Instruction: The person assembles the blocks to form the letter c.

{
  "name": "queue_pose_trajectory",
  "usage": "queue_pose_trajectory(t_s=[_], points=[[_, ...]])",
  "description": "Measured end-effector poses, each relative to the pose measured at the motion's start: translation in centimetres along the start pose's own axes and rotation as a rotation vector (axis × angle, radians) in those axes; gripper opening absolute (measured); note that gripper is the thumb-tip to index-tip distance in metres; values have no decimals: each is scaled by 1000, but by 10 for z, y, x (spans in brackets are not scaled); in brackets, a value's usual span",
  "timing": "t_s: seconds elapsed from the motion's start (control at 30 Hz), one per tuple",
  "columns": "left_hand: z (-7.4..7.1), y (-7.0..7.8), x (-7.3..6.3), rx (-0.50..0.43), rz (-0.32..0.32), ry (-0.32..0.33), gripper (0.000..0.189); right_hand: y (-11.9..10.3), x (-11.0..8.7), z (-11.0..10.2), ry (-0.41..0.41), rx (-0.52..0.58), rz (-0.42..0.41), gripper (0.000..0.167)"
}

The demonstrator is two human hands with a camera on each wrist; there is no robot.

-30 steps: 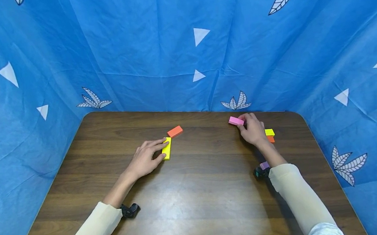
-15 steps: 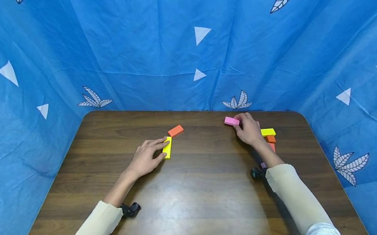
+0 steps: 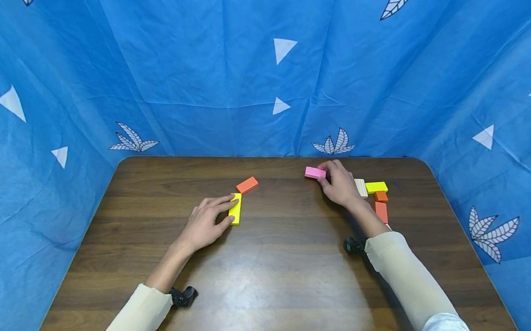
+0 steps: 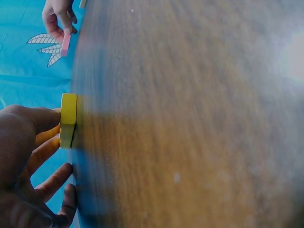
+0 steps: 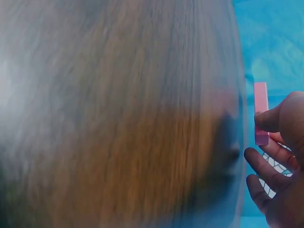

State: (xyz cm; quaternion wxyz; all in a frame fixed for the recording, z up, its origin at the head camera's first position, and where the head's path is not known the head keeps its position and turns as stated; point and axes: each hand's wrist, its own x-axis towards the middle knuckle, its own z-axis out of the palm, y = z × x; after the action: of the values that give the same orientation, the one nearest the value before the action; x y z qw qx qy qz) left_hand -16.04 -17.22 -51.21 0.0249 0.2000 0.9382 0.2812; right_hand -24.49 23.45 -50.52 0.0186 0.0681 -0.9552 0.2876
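My left hand is at a yellow wooden block that lies flat on the table, thumb at its near end and fingertips at its far end. In the left wrist view the thumb presses one side of that yellow block, with fingers behind it. An orange block lies just beyond the yellow one's far end. Between thumb and fingertips, my right hand pinches a pink block by its right end. The right wrist view shows the pink block raised off the tabletop.
To the right of my right hand, a cream block, another yellow block, a dark orange block and a coral block form a bent row. My right forearm partly covers this row. A blue curtain hangs behind the wooden table.
My right hand has carried the pink block leftward, uncovering more of the row of blocks at the right. The left hand and its yellow block have stayed in place.
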Motion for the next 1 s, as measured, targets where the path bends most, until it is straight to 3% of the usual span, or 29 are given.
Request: queue_pose_trajectory(t_s=[1.0], points=[[1,0,0,0,-6,-4,51,-39,8,33,-9,39,-107,32]])
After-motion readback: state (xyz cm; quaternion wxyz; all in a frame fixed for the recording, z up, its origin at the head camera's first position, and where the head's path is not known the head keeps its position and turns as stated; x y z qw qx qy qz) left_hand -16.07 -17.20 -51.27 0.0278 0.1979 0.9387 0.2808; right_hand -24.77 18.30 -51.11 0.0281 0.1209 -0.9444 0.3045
